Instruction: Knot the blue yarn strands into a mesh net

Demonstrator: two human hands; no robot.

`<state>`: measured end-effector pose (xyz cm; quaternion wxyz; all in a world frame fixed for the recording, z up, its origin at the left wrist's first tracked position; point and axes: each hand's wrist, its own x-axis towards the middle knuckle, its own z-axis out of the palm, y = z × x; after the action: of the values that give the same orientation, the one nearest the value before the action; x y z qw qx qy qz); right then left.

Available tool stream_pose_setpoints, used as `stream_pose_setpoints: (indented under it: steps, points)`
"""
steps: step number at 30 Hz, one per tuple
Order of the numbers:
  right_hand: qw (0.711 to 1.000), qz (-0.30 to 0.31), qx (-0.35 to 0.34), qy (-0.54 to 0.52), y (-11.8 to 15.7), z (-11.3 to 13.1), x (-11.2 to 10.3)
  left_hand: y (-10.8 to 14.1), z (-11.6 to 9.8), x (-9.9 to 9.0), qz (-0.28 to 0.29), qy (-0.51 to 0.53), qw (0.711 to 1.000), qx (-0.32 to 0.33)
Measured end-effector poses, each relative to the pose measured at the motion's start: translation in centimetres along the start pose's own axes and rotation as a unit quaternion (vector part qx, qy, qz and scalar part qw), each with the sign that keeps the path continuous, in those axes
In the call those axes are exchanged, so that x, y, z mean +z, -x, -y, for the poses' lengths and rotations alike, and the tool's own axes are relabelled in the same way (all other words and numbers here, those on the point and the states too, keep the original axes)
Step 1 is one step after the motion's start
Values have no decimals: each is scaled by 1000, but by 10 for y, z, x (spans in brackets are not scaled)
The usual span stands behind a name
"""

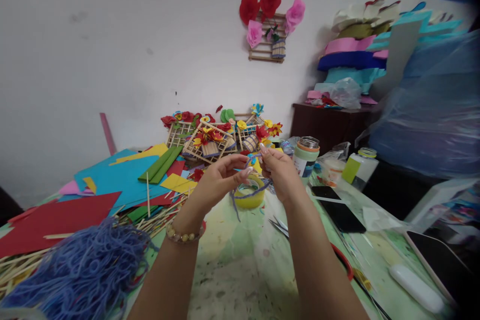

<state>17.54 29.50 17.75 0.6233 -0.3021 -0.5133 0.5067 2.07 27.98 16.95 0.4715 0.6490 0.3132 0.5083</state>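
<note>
In the head view, a length of blue-purple yarn (237, 210) is held between my two hands above a yellow roll of tape (249, 202). My left hand (221, 180) has its thumb and fingertips closed on the yarn, and a beaded bracelet circles that wrist. Opposite it, my right hand (277, 170) pinches the yarn between thumb and fingers. A loop and a loose end of it hang in front of the tape roll. Partly hidden by my right forearm, scissors (279, 227) lie on the table.
A tangled heap of blue yarn (86, 270) lies at front left beside coloured paper sheets (71, 215) and thin sticks. Flower-decorated stick frames (210, 142) lean at the back. On the right are a jar (306, 155), a black phone (343, 215) and a white oblong object (416, 287).
</note>
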Motion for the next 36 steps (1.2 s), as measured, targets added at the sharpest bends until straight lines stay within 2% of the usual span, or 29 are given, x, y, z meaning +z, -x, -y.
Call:
stream_pose_setpoints:
  steps: [5,10,16,20,27,32,36]
  points:
    - [1000,-9,0,-6,-3,-3,-2,0,3,8,-42,-36,998,-2]
    - [998,-61,-20,-23,-5,-5,-3,-2,3,7,-26,-45,998,-24]
    - [995,-85,-33,-33,-3,-5,3,-1,1,-1,-29,-28,999,-30]
    - [993,-107,-23,-43,-3,-6,10,1,0,-7,-2,-25,999,-33]
    - [990,-125,-26,-55,-2,-5,13,6,-6,-9,81,-15,995,-48]
    - [988,-141,-30,-63,-3,-6,12,7,-6,-11,108,-1,992,-59]
    - [988,-133,-30,-66,-4,-6,11,4,0,-12,89,12,994,-68]
